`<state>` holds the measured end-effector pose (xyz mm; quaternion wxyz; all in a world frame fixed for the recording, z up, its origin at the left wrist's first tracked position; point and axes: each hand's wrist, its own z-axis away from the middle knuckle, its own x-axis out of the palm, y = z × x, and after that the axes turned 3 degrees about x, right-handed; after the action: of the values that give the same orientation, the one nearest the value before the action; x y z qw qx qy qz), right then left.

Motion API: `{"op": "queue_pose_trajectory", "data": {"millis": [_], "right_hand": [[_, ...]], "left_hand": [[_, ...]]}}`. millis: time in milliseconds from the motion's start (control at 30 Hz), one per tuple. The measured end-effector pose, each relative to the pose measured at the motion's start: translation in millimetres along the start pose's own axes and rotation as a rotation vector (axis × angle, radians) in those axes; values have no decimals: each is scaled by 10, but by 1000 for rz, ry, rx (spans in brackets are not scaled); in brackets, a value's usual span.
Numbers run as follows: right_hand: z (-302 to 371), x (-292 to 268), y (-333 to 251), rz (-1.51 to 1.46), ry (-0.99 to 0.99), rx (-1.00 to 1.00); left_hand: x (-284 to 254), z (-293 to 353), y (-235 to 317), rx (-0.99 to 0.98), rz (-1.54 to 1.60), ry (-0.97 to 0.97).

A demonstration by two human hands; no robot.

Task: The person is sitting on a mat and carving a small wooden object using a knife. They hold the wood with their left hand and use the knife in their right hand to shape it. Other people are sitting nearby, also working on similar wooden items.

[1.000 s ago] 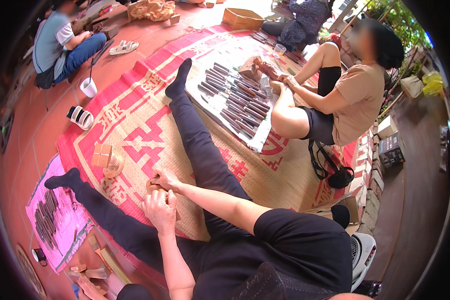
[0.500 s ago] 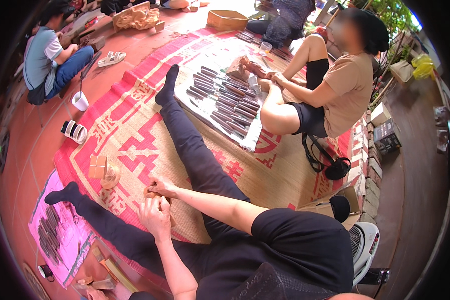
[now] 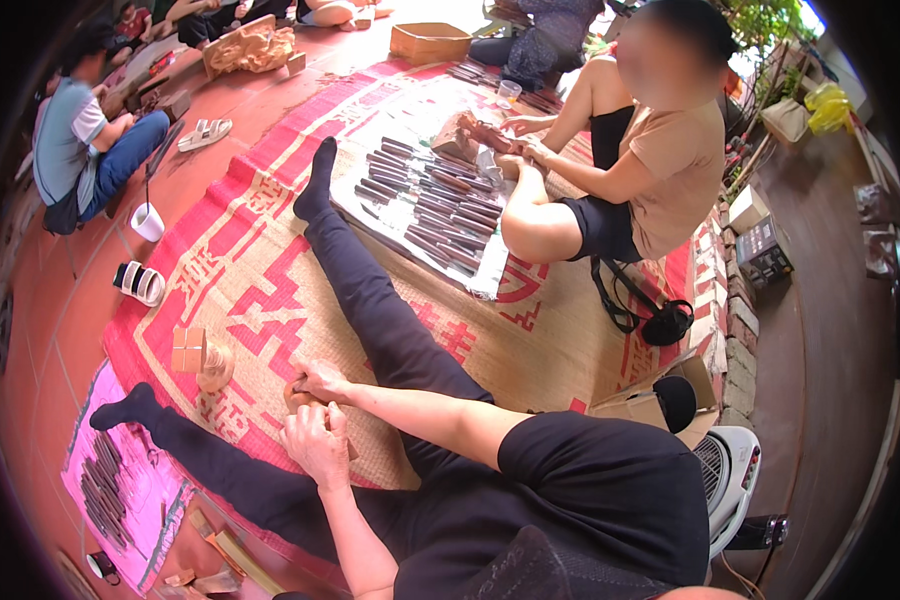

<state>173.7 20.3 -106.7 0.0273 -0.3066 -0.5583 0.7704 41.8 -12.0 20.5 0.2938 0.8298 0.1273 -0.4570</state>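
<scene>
Wood piece (image 3: 296,397), orange-brown and smooth, in the person's grasp between the outstretched legs, above the mat (image 3: 560,330); a rounded far end and a paler near edge show, the rest being hidden by fingers. The left hand (image 3: 315,445), nearer the body, is closed over the piece, knuckles uppermost, its forearm rising from the lower edge. The right hand (image 3: 320,382), just beyond, curls closed at the far end, its forearm crossing from the right; whether it also grips a tool cannot be told.

Nearby, counted: one mug (image 3: 100,565) beside one pink cloth (image 3: 160,475), which bears a row of dark tools (image 3: 105,490), too overlapped to count. On the mat, one block (image 3: 188,350) stands against one round wooden form (image 3: 215,368).

Farther off: one white cup (image 3: 147,222) on the tiles; one white cloth (image 3: 485,285) of many tools (image 3: 450,200); one co-worker (image 3: 680,170) seated beside it; one tan box (image 3: 430,43).
</scene>
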Motion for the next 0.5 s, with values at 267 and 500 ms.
{"op": "queue_pose_trajectory", "data": {"millis": [267, 500], "right_hand": [[-54, 79, 129, 39, 56, -57], [-8, 57, 20, 42, 49, -34]], "left_hand": [[54, -24, -15, 33, -19, 14], [-24, -15, -24, 27, 38, 7]]}}
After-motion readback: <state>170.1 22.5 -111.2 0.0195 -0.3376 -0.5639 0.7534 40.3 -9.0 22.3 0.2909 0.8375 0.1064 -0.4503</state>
